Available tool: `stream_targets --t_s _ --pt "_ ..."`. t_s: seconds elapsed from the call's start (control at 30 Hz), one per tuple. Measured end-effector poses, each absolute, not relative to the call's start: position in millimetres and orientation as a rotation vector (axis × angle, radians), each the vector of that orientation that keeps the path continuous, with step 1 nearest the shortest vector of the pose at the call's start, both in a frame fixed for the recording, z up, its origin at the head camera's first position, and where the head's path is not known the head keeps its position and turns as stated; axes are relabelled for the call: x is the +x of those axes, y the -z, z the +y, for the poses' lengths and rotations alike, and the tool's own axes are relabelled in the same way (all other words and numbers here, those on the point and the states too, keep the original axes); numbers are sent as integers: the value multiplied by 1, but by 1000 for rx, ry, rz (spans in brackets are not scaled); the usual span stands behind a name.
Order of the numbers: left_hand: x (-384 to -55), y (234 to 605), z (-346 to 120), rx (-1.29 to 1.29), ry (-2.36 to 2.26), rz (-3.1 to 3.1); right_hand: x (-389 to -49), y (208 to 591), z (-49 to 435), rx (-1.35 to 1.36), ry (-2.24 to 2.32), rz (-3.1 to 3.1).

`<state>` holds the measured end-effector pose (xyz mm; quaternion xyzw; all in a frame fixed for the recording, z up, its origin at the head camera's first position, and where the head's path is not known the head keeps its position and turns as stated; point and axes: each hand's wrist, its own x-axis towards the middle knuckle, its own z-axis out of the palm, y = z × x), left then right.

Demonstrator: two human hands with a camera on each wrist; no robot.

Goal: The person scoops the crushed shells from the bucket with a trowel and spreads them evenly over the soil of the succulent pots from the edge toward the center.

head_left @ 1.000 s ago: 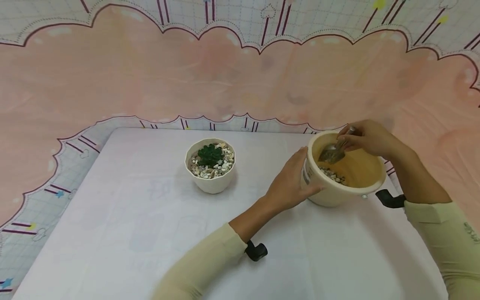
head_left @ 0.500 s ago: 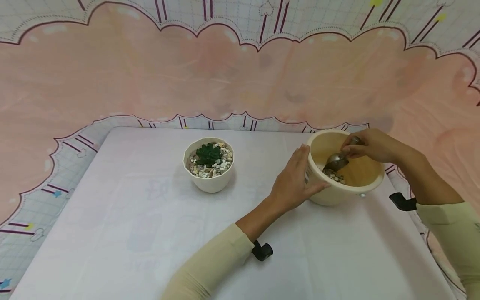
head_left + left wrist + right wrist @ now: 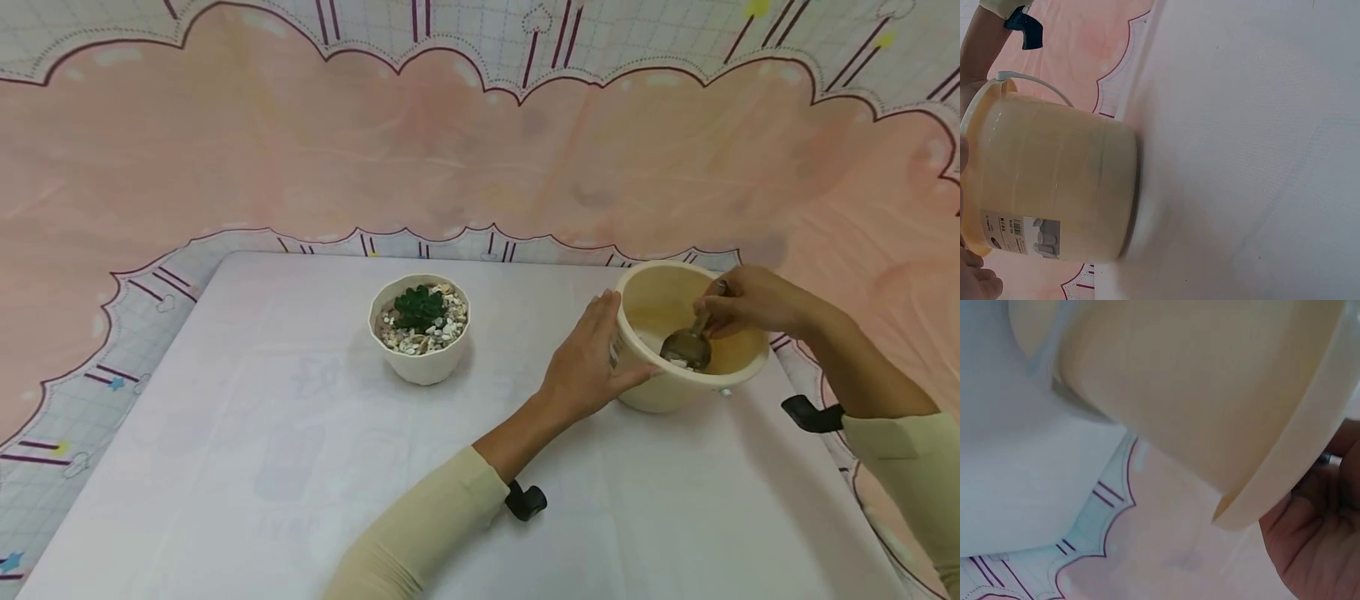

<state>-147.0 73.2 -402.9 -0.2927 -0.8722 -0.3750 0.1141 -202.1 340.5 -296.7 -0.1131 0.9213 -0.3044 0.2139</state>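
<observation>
A cream plastic bucket stands on the right side of the white-covered table, its mouth leaning toward the head camera. My left hand holds it by the left side, thumb lying at the front rim and fingers along the wall. Inside the mouth, my right hand pinches a metal spoon by its handle, bowl down. A few pale pebbles show at the bowl's lower edge; the bucket floor there is hidden. In the left wrist view the bucket bears a printed label.
Left of the bucket stands a small white pot with a green succulent set among pebbles. The table ends at a pink and white patterned cloth behind. A white handle arcs off the bucket rim.
The spoon has gone down and right, from above the pebbles through them to the near inner wall. My right hand has shifted right with it. My left hand keeps its hold on the bucket.
</observation>
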Motion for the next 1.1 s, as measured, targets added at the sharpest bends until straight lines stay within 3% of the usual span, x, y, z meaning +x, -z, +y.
stream_targets --t_s 0.4,0.9,1.1 --pt "-146 400 72 -847 1169 -2593 -182 303 329 87 1238 2407" --pt "-147 400 71 -864 1198 -2561 -176 309 311 277 1547 2207" --pt "-148 399 73 -866 1197 -2555 -175 314 310 209 1511 2266"
